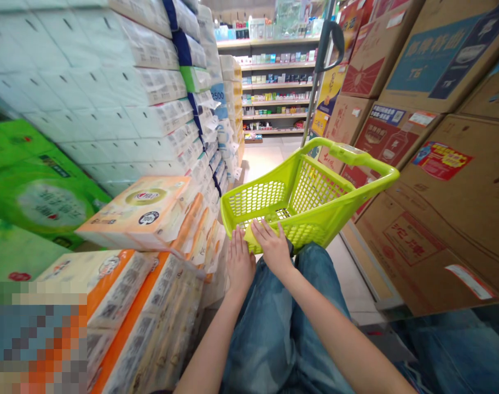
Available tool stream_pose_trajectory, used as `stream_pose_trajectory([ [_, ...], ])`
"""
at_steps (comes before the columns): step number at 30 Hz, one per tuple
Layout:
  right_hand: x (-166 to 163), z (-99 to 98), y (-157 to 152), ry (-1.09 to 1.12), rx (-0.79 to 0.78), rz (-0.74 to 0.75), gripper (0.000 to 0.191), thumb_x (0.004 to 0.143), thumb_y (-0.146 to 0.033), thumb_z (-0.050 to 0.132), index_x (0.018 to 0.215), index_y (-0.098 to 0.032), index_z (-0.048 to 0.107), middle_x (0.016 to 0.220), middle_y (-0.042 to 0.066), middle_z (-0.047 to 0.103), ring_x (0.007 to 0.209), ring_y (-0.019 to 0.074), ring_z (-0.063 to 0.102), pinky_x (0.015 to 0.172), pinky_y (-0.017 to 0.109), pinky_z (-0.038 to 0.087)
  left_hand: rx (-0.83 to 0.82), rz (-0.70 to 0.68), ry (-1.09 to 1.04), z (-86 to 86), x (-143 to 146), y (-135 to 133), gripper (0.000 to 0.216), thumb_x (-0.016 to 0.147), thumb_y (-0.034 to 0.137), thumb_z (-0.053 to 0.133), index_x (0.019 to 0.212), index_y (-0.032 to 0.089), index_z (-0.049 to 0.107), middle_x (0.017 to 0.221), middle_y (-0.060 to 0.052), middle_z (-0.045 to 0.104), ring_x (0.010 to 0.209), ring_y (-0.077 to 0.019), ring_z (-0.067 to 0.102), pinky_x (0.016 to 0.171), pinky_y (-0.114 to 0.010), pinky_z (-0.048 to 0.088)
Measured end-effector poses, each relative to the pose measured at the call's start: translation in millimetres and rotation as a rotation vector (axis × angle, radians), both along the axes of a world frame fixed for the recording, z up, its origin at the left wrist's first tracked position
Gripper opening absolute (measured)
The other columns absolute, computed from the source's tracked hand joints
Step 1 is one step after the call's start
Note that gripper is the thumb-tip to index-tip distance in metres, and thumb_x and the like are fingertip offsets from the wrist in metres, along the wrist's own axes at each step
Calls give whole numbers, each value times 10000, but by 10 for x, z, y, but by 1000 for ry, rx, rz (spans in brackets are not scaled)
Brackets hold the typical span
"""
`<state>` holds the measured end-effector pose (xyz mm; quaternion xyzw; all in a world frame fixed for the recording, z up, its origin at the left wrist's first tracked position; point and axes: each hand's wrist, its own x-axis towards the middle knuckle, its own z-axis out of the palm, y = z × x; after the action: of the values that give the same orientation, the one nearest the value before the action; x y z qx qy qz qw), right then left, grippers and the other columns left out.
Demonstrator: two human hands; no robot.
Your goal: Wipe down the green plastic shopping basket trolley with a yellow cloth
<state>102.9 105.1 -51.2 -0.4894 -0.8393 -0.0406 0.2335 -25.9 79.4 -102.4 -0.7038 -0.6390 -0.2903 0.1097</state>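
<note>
A lime-green shopping basket (pixel 311 235) with latticed sides stands tilted in the aisle, in front of my knees. My right hand (pixel 276 249) lies flat on its near side, fingers stretched out over the rim. Just left of it, my left hand (pixel 240 265) has its fingers straight and close together at the basket's near left corner. Neither hand grips anything that I can make out. Through the lattice the basket floor shows partly; my fingers cover a piece of the rim. A dark pull handle (pixel 331 46) on a metal rod rises behind the basket.
Packs of tissues (pixel 143 208) are stacked high along the left. Cardboard cartons (pixel 446 213) form a wall on the right, close to the basket. Shelves of small boxed goods (pixel 278 79) stand at the aisle's far end. Jeans-clad legs (pixel 270 334) are below my arms.
</note>
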Motion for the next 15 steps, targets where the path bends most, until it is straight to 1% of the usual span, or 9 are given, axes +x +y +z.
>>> stream_pose_trajectory([
  [2,278,12,54,-27,28,-28,697,876,-8,377,1536,-227,337,1578,71,405,1489,203,311,1223,556,119,9,1,-4,10,6,2,853,843,96,487,1584,91,65,1644,-176,215,1530,-267,187,1213,-470,295],
  [5,722,53,130,-36,66,-144,731,840,15,382,1528,-232,356,1562,67,433,1483,212,327,1214,576,122,14,-4,-12,21,15,3,872,842,96,499,1586,97,43,1650,-170,197,1526,-274,202,1211,-471,301],
  [7,934,89,159,-21,80,-227,748,821,22,388,1518,-250,376,1555,60,447,1479,218,335,1210,586,118,21,-5,-18,26,21,0,878,840,98,507,1586,96,46,1650,-170,197,1526,-284,200,1210,-478,305],
  [8,989,105,164,-8,80,-266,756,813,24,391,1515,-259,383,1553,55,451,1477,221,339,1208,587,120,24,-5,-21,29,25,-2,880,839,98,510,1586,95,46,1648,-172,202,1526,-289,197,1208,-483,308],
  [9,1003,119,162,8,73,-302,763,807,26,392,1512,-266,388,1553,53,451,1475,223,342,1207,585,126,26,-5,-24,32,30,-4,881,839,99,512,1586,95,45,1647,-174,205,1526,-293,195,1207,-488,309],
  [11,902,135,140,43,46,-354,762,806,25,391,1510,-266,395,1557,54,444,1472,228,347,1206,570,145,22,-6,-28,38,38,-7,880,843,103,513,1586,92,41,1645,-183,204,1527,-299,190,1206,-495,310],
  [13,658,130,96,68,8,-358,741,823,17,385,1512,-254,396,1564,60,430,1475,229,341,1206,551,162,16,-6,-29,40,43,-8,874,852,110,512,1584,85,37,1643,-193,204,1527,-303,188,1206,-495,308],
  [15,341,106,43,75,-33,-305,703,856,-4,377,1515,-248,393,1571,63,418,1479,228,332,1207,543,176,19,-7,-32,34,41,-6,863,862,117,508,1583,82,36,1639,-199,217,1527,-304,186,1204,-494,309],
])
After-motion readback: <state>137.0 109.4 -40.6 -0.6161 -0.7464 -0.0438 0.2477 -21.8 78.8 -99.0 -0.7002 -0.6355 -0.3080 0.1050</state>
